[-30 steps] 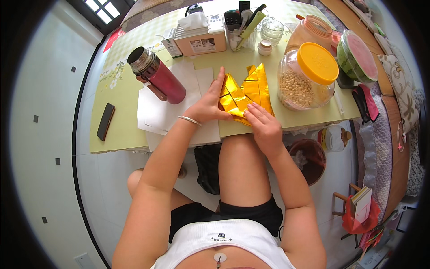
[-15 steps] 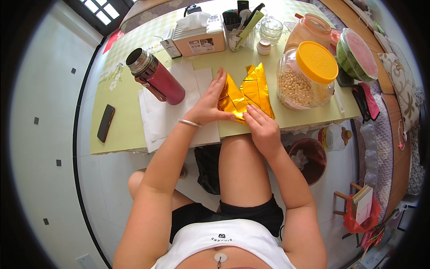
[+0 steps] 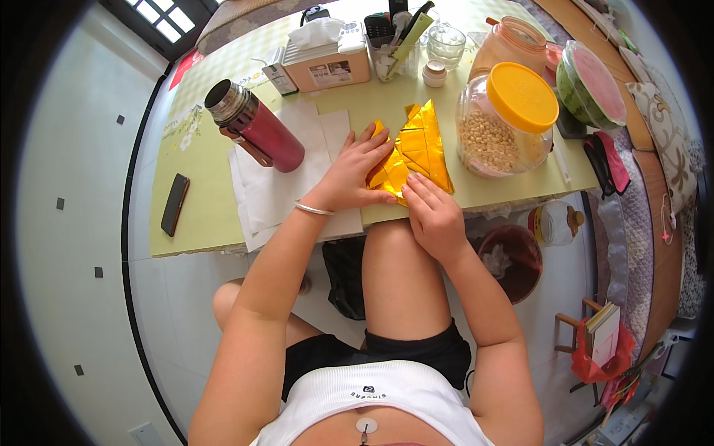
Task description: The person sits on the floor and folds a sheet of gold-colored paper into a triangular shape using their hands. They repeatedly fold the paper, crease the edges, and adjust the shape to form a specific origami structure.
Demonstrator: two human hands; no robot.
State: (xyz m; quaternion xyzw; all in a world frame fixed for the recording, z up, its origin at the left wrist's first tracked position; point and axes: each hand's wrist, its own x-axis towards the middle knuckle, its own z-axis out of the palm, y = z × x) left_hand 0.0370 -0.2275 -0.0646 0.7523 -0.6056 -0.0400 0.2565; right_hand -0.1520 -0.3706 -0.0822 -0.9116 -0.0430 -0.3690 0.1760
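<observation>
A shiny gold foil sheet (image 3: pixel 422 149), folded and creased with a notch between two raised points, lies at the table's near edge. My left hand (image 3: pixel 355 165) rests flat over its left part, palm down, fingers stretched out and the thumb along the lower edge. It wears a white bangle. With fingers close together and bent, my right hand (image 3: pixel 435 223) holds the foil's lower corner; its thumb is hidden. White paper sheets (image 3: pixel 253 201) lie under and left of my left wrist. On them stands a dark red thermos (image 3: pixel 271 137) without its lid.
A phone (image 3: pixel 175 204) lies at the left. Along the back stand a tissue box (image 3: pixel 335 73), a pen holder (image 3: pixel 394 63) and a glass cup (image 3: pixel 446 46). A yellow-lidded jar (image 3: pixel 494 141) and a wrapped watermelon half (image 3: pixel 591 85) are at the right. Below is a bin (image 3: pixel 513 264).
My left hand has tipped from its edge to lie flatter on the foil, its fingers moving right over the left part. The right hand stays nearly in place.
</observation>
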